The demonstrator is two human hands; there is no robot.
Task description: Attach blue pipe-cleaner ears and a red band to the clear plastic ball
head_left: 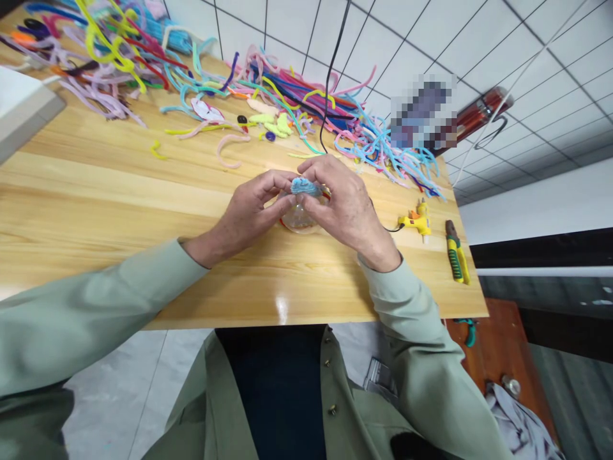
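A small light-blue fuzzy piece (pixel 305 186), looking like bunched pipe cleaners, is held between both hands over the middle of the table. My left hand (pixel 256 207) pinches its left side with thumb and fingers. From the right, my right hand (pixel 340 198) closes on the same piece, its thumb along the lower edge. Just beneath the fingertips is a clear round object (pixel 301 220) with a reddish rim, partly hidden by the hands. Whether it is attached to the blue piece I cannot tell.
Heaps of coloured pipe cleaners (pixel 306 89) line the back of the wooden table (pixel 96 211). A yellow glue gun (pixel 416 220) and green-yellow pliers (pixel 457 252) lie at right. A black cable (pixel 332 70) hangs down behind the hands. A white box-like object (pixel 23 112) stands at left.
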